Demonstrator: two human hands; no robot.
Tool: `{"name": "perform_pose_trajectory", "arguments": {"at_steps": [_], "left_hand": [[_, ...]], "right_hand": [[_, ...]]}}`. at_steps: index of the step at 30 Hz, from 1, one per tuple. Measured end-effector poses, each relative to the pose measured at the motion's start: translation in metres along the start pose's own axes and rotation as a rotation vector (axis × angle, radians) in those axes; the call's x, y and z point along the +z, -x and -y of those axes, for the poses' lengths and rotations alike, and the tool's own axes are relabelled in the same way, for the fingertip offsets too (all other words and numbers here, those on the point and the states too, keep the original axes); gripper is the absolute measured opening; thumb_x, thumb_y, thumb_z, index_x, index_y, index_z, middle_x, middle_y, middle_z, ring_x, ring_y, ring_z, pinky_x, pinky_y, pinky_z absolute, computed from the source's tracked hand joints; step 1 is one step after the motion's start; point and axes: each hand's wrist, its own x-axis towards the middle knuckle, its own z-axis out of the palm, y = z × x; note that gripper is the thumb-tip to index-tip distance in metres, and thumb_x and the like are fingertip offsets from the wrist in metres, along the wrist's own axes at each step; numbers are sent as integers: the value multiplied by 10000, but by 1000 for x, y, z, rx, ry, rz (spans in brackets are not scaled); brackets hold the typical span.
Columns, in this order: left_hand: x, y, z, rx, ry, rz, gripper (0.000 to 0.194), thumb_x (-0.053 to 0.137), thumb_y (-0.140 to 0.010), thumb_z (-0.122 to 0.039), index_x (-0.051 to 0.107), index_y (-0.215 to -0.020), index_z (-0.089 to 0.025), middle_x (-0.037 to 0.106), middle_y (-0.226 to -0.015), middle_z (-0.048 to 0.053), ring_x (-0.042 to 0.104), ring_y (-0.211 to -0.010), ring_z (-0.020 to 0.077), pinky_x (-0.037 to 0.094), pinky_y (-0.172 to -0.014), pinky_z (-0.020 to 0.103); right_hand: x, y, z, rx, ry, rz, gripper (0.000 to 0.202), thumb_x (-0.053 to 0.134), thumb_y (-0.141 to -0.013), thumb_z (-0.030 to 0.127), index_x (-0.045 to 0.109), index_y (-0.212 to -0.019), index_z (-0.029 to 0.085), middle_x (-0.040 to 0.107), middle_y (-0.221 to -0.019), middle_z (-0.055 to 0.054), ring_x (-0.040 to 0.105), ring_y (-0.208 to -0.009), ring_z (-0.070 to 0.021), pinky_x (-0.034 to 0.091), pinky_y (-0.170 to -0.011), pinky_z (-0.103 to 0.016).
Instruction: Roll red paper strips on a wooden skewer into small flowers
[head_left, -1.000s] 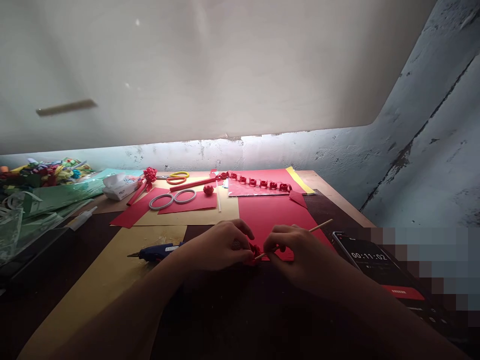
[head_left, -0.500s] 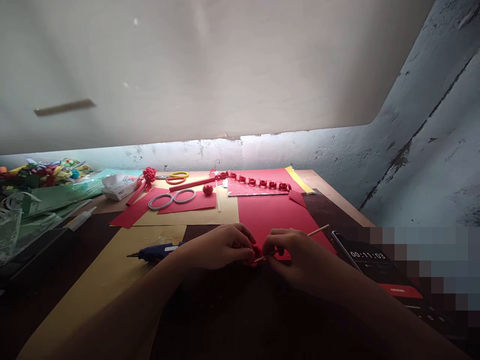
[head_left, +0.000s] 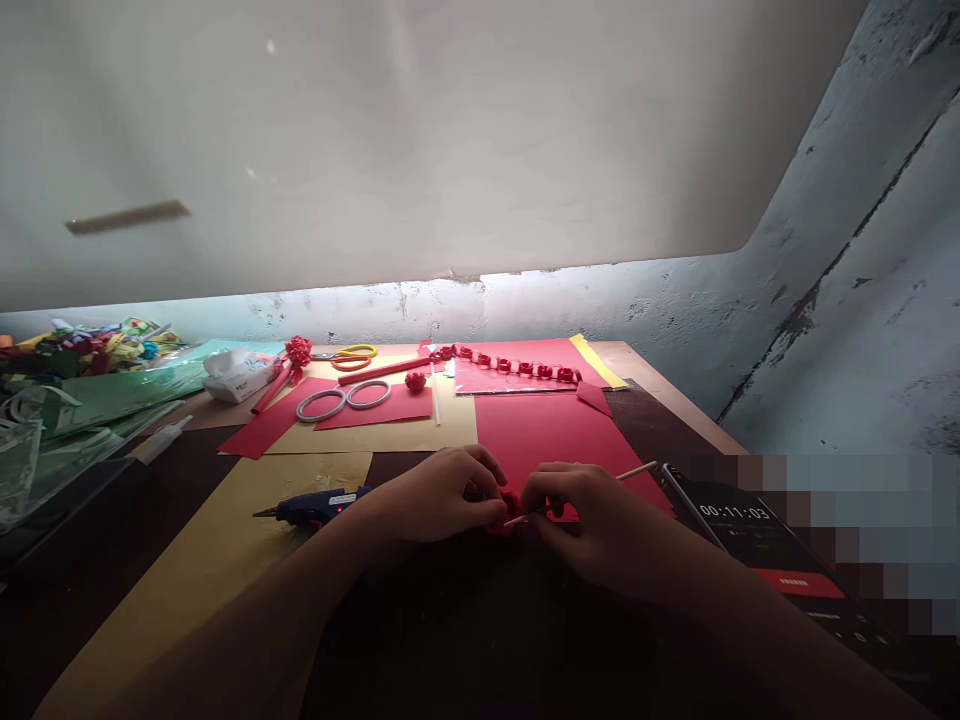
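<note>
My left hand (head_left: 457, 492) is closed on a small crumpled red paper piece (head_left: 510, 505), much of it hidden by the fingers. In my right hand (head_left: 574, 500) is a thin wooden stick (head_left: 636, 471), gripped between thumb and fingers. The stick slants across the hand; its near tip reaches the red paper piece beside my left fingertips. Under and behind the hands lies a large red paper sheet (head_left: 551, 430). A blue glue gun (head_left: 307, 508) rests just left of my left wrist.
Behind are two grey rings (head_left: 322, 404), a red paper ball (head_left: 415, 382), yellow-handled scissors (head_left: 354, 352), a red-flowered stem (head_left: 298, 352) and a row of red paper flowers (head_left: 525, 368). A phone timer (head_left: 735, 513) lies right; a tissue pack (head_left: 238, 375) stands left.
My right hand and the stick have shifted very slightly left, with the tip a little further into the red piece. The left hand keeps its place.
</note>
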Motion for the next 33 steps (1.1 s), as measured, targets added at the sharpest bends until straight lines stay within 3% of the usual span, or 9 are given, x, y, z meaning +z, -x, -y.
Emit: {"name": "perform_pose_trajectory", "arguments": {"at_steps": [11,20,33], "left_hand": [[0,-1,-2,-10,64,34,140,655,-853,-236,783,-820,-190,652,-1109,44,642,-928,166,482,-738,244],[-2,0,-3,-6,59,64,142,651,-849,-226,789,-835,-192,660,-1099,38,644,-967,176,492,-793,252],[-1,-1,-2,-23,81,36,140,672,-842,-264,782,-815,-182,656,-1105,45,641,-928,170,481,-746,258]], "right_hand": [[3,0,-3,-16,-23,-13,170,535,-900,130,677,-875,220,674,-853,-9,593,-742,-157,433,-672,-296],[4,-3,-6,14,-4,-13,135,549,-891,153,654,-852,229,674,-860,-5,584,-800,-174,445,-738,-314],[10,-1,-12,-15,-34,-75,143,590,-897,142,683,-892,252,682,-918,-12,623,-877,-191,475,-763,-325]]}}
